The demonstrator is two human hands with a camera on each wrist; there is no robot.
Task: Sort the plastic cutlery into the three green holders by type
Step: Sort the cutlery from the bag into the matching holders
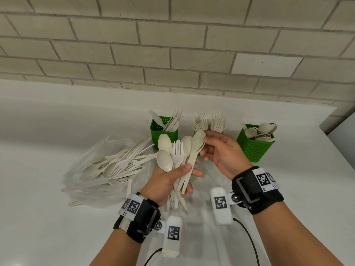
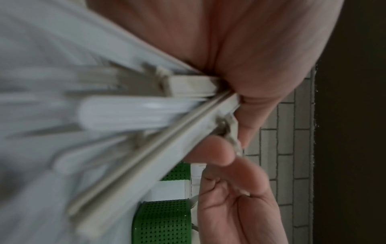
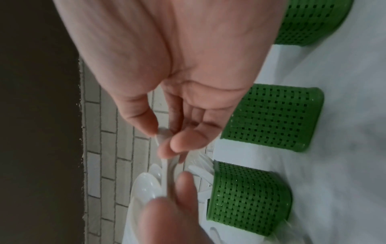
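Observation:
My left hand (image 1: 185, 174) grips a fanned bundle of cream plastic cutlery (image 1: 177, 156), several spoons and a fork, by the handles (image 2: 188, 99). My right hand (image 1: 206, 144) pinches the bowl of one spoon (image 1: 197, 141) at the bundle's right side; a second bowl seems stacked behind it. The spoon's handle still lies within the left hand's grip. Three green holders stand behind. The left holder (image 1: 163, 132) has knives. Forks (image 1: 211, 121) stand in the middle holder, mostly hidden by my right hand. The right holder (image 1: 253, 148) has spoons.
A heap of mixed cutlery (image 1: 123, 164) lies on a clear plastic bag (image 1: 92, 179) to the left on the white counter (image 1: 297, 189). A brick wall (image 1: 172, 45) runs behind the holders. The counter's right edge drops off at far right.

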